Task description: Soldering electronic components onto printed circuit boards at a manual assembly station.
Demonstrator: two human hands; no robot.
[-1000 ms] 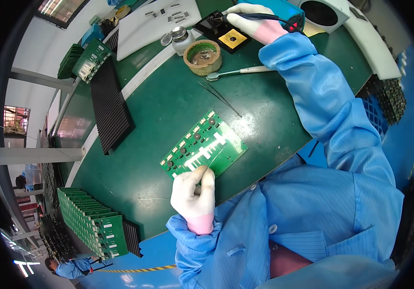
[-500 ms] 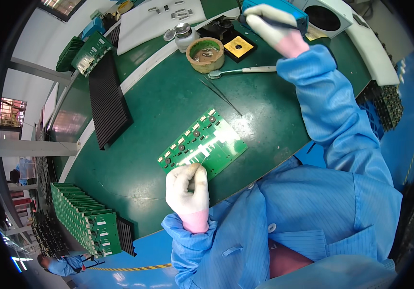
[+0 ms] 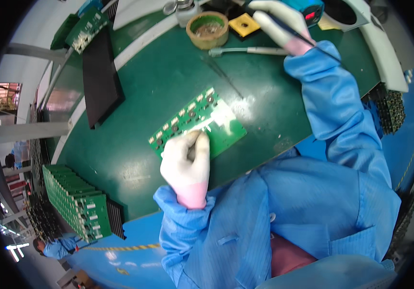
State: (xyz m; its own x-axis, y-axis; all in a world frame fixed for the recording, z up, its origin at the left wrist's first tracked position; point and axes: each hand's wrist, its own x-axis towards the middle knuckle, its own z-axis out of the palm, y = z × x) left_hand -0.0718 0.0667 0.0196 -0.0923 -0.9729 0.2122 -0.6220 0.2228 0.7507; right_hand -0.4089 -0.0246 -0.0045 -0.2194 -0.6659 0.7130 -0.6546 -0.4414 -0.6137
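Note:
A green circuit board (image 3: 228, 130) with round black parts and white connectors lies on the green table. My left hand (image 3: 185, 161), in a white and pink glove, is closed in a pinch over the board's near left edge. It holds a thin solder wire, which is hard to make out now. My gloved right hand (image 3: 284, 29) is at the far right, wrapped round a black soldering iron (image 3: 284, 25) whose cord runs back over my wrist. Its tip is not clear. A yellow sponge (image 3: 244, 24) in a black stand sits beside this hand.
Past the board lie dark tweezers (image 3: 226, 79) and a white-handled brush (image 3: 260, 50). A round tan pot (image 3: 208, 41) and a metal-lidded bottle (image 3: 185, 14) stand behind. The blue soldering station (image 3: 308, 8) is far right. Racked boards (image 3: 74, 202) stand left, near a black ribbed rack (image 3: 102, 82).
The view has shifted, so the table's far side sits higher. My right hand has turned with the soldering iron, which now points away from me. My left hand stays pinched at the board.

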